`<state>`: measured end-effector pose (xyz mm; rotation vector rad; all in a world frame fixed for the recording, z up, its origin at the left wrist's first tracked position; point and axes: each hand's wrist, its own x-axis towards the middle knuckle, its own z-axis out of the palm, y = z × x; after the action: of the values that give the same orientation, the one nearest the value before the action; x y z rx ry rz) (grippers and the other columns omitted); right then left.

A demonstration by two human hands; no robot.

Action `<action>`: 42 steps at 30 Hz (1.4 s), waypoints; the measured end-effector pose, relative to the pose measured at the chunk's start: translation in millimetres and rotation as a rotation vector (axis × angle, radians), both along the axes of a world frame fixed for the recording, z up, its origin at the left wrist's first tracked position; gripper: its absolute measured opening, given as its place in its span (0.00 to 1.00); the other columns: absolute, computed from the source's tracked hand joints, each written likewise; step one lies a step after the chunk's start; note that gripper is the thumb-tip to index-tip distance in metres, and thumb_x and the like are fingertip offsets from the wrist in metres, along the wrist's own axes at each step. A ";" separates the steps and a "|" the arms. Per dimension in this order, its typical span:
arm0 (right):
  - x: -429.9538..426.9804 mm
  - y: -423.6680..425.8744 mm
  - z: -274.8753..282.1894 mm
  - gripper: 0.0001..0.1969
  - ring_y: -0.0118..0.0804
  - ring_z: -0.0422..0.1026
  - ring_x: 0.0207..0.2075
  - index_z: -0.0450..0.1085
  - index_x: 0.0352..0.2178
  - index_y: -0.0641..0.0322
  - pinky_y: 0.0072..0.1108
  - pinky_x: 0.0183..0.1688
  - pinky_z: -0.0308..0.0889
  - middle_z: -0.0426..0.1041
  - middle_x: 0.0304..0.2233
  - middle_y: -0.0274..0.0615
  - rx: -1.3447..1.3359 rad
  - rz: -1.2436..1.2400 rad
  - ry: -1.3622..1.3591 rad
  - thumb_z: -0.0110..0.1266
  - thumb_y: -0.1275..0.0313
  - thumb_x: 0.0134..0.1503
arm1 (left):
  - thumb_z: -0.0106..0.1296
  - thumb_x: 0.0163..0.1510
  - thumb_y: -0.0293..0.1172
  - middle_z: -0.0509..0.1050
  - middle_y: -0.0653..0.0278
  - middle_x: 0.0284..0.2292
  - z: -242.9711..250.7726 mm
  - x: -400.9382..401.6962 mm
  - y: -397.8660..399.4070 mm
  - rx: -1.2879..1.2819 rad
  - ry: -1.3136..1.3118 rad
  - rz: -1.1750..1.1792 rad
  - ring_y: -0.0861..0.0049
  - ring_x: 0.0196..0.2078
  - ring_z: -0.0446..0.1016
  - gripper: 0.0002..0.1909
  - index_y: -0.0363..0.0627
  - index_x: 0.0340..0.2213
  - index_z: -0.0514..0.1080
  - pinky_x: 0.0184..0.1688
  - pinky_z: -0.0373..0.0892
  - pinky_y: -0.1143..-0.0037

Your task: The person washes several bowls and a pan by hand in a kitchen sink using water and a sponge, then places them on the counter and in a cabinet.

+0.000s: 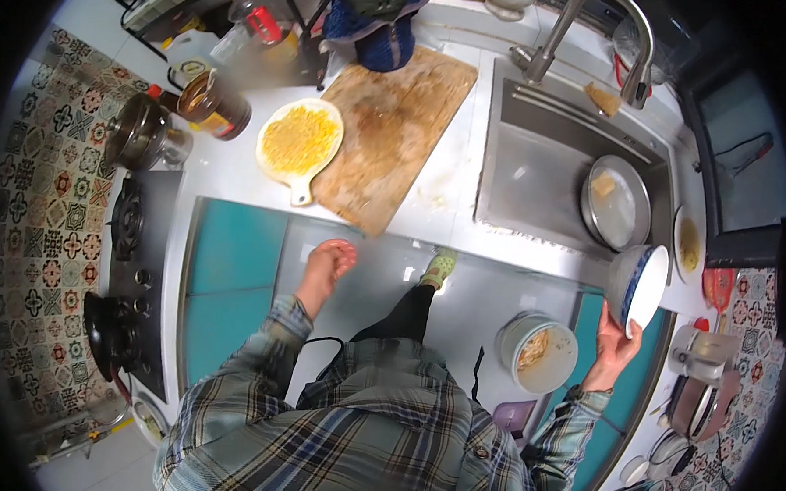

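Note:
A white bowl with a blue patterned band is in my right hand, tilted so its pale inside faces right. The thumb lies at its rim and the fingers are under its side, near the front right corner of the sink. My left hand hangs before the counter edge, fingers curled in, with nothing seen in it. Beyond it stands a white handled dish of yellow crumbly food, probably corn, beside a wooden cutting board.
A metal basin with a sponge sits in the steel sink, under a tall faucet. On the floor is a bucket of scraps. The gas stove lies left. A small plate stands right of the sink.

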<state>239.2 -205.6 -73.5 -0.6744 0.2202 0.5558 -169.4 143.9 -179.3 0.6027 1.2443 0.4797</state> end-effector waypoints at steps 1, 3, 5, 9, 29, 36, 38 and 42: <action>-23.0 -11.0 -5.2 0.31 0.53 0.57 0.52 0.54 0.51 0.63 0.48 0.54 0.52 0.59 0.50 0.51 -0.064 -0.004 0.000 0.46 0.79 0.40 | 0.35 0.49 0.17 0.72 0.57 0.31 -27.2 -30.2 12.1 -0.004 0.010 0.007 0.71 0.32 0.72 0.11 0.37 0.33 0.66 0.37 0.71 0.74; -71.0 -29.7 -5.7 0.29 0.51 0.60 0.51 0.57 0.49 0.63 0.47 0.53 0.54 0.61 0.48 0.49 -0.160 0.005 0.100 0.46 0.77 0.40 | 0.34 0.49 0.17 0.72 0.55 0.31 -74.1 -65.2 45.7 -0.278 -0.332 0.516 0.68 0.32 0.72 0.10 0.34 0.32 0.66 0.40 0.71 0.71; -120.8 -43.8 2.0 0.26 0.48 0.63 0.48 0.59 0.46 0.62 0.47 0.49 0.57 0.64 0.46 0.46 -0.226 0.045 0.115 0.46 0.76 0.40 | 0.34 0.49 0.18 0.71 0.57 0.27 -85.5 -53.1 67.8 -0.116 -0.343 0.524 0.68 0.27 0.72 0.10 0.36 0.31 0.65 0.32 0.74 0.73; -214.7 -76.8 14.8 0.21 0.44 0.66 0.42 0.61 0.42 0.64 0.36 0.45 0.61 0.66 0.40 0.47 -0.940 0.237 -0.462 0.48 0.71 0.44 | 0.33 0.53 0.24 0.71 0.57 0.32 -99.4 -19.2 94.3 -0.186 -0.496 0.604 0.66 0.36 0.71 0.10 0.37 0.33 0.66 0.40 0.70 0.68; -376.2 228.9 -0.3 0.26 0.34 0.70 0.38 0.56 0.48 0.71 0.18 0.35 0.69 0.66 0.41 0.47 -0.843 1.124 -0.063 0.48 0.74 0.46 | 0.40 0.56 0.36 0.59 0.55 0.51 -72.2 -97.1 -200.0 -0.522 -0.817 0.278 0.68 0.50 0.63 0.24 0.40 0.52 0.52 0.51 0.62 0.71; -324.5 273.5 -142.2 0.19 0.41 0.72 0.30 0.60 0.42 0.64 0.27 0.24 0.72 0.70 0.34 0.45 -1.088 0.991 -0.245 0.46 0.76 0.45 | 0.39 0.56 0.37 0.68 0.50 0.38 -130.8 -49.8 -273.0 -0.604 -1.047 -0.016 0.63 0.42 0.68 0.18 0.30 0.38 0.62 0.44 0.67 0.69; -321.2 286.3 -149.0 0.17 0.40 0.72 0.28 0.62 0.39 0.65 0.27 0.20 0.71 0.70 0.32 0.45 -1.020 0.916 -0.187 0.47 0.76 0.45 | 0.39 0.57 0.38 0.68 0.50 0.38 -145.4 -59.6 -266.5 -1.433 -1.068 0.281 0.63 0.43 0.68 0.18 0.30 0.39 0.62 0.44 0.67 0.70; -275.2 270.8 -170.1 0.18 0.42 0.71 0.35 0.62 0.41 0.67 0.30 0.36 0.71 0.69 0.37 0.46 -1.004 0.900 -0.240 0.48 0.78 0.44 | 0.40 0.56 0.41 0.68 0.52 0.41 -147.1 -55.2 -276.5 -1.363 -1.028 0.247 0.65 0.46 0.67 0.21 0.32 0.41 0.61 0.46 0.66 0.71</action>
<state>-35.9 65.2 -243.6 -1.8419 -0.0701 1.2306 -224.6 -132.5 -326.4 -0.8922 0.4046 0.0147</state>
